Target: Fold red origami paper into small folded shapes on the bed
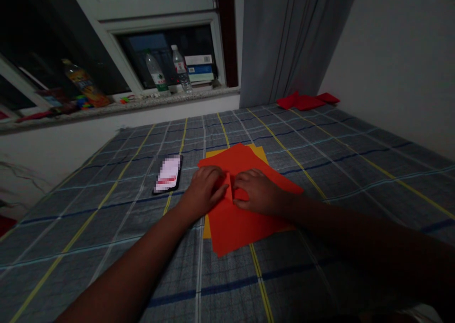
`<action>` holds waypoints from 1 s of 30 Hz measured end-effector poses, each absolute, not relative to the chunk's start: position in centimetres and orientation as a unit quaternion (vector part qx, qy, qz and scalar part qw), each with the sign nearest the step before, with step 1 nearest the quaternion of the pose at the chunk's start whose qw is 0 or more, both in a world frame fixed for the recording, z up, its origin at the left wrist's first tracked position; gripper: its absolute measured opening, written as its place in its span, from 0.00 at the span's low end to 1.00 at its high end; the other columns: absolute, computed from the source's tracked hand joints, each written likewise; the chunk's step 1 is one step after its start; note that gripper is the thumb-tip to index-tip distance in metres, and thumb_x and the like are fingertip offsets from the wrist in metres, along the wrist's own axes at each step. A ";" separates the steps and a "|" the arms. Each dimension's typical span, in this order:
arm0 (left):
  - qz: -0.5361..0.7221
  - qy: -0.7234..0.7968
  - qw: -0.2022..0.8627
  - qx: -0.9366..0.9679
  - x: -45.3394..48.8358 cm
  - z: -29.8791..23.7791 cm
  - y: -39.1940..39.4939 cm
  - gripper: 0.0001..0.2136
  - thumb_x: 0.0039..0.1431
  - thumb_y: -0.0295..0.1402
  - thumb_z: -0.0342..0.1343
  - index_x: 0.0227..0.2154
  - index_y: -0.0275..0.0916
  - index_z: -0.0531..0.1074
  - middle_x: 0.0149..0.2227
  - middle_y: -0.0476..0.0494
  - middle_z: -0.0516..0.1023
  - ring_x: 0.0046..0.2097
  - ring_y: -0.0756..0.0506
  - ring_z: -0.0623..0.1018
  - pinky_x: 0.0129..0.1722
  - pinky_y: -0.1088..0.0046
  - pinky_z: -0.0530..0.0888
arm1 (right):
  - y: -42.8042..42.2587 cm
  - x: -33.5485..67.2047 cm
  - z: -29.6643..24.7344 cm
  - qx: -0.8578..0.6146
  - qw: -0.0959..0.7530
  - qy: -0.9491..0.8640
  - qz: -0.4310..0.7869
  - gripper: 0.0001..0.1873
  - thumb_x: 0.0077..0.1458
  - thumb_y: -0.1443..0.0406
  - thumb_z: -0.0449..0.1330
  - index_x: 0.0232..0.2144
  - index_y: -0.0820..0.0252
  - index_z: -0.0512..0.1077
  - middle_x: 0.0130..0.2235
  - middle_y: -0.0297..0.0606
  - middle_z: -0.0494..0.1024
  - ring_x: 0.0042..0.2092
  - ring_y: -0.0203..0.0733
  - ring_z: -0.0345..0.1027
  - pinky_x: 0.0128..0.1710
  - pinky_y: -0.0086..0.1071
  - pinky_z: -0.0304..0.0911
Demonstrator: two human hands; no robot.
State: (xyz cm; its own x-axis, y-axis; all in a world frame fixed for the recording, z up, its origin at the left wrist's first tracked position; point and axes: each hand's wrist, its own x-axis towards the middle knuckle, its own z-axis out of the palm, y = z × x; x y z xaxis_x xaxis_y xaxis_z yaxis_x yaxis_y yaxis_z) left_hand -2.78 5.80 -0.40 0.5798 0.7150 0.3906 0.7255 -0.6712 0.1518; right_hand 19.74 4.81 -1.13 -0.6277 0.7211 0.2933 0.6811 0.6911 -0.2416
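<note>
The left hand [202, 189] and right hand [261, 190] curl narrowly around a small fold [229, 189] atop the orange sheets [241, 228]; fingers hide its edges, so which hand grips it I cannot tell. Beneath the sheets, yellow paper [261, 153] is mostly covered. Left of them lies a phone [168, 172], its screen blurred out. Far beyond them, rightward, red pieces [308, 102] are hard to make out.

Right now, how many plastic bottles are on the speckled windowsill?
3: orange plastic bottle left, green-labelled clear bottle middle, red-labelled clear bottle right. Others may be hidden.
</note>
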 end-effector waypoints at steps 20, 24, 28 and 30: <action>-0.021 -0.455 -0.029 -0.890 -2.5 -0.9 3.4 0.28 0.72 0.45 0.37 0.68 0.35 0.53 0.71 0.34 0.49 0.71 0.36 0.51 0.68 0.51 0.51 | 5.9 20.8 -1.6 -0.346 0.186 -0.918 0.064 0.15 0.63 0.65 0.54 0.48 0.63 0.76 0.53 0.46 0.77 0.55 0.48 0.68 0.59 0.45 0.55; -0.025 -0.467 -0.027 -0.883 -2.4 -1.1 3.4 0.29 0.72 0.46 0.35 0.68 0.33 0.52 0.71 0.32 0.50 0.71 0.36 0.52 0.67 0.51 0.52 | 6.0 20.7 -1.8 -0.343 0.185 -0.919 0.052 0.16 0.63 0.64 0.55 0.49 0.64 0.76 0.55 0.48 0.76 0.56 0.49 0.68 0.59 0.45 0.56; -0.028 -0.461 -0.023 -0.887 -2.5 -1.2 3.6 0.30 0.72 0.48 0.34 0.68 0.33 0.52 0.71 0.32 0.50 0.71 0.36 0.53 0.67 0.52 0.53 | 6.0 20.8 -1.8 -0.341 0.189 -0.919 0.055 0.17 0.63 0.64 0.55 0.50 0.64 0.76 0.55 0.48 0.77 0.56 0.49 0.68 0.59 0.45 0.56; -0.025 -0.467 -0.016 -0.884 -2.5 -1.3 3.8 0.32 0.71 0.49 0.34 0.68 0.31 0.51 0.71 0.30 0.50 0.71 0.35 0.53 0.67 0.52 0.54 | 6.0 20.8 -1.8 -0.342 0.189 -0.919 0.053 0.16 0.63 0.64 0.55 0.49 0.64 0.76 0.54 0.47 0.77 0.55 0.49 0.69 0.58 0.45 0.56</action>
State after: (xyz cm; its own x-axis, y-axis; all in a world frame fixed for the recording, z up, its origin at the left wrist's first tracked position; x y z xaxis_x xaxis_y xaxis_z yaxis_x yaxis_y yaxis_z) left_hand -2.52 3.82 -1.30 0.5634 0.8257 0.0283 0.8241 -0.5640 0.0521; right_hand 20.77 6.04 -1.75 -0.6946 0.6481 0.3121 0.6082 0.7608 -0.2263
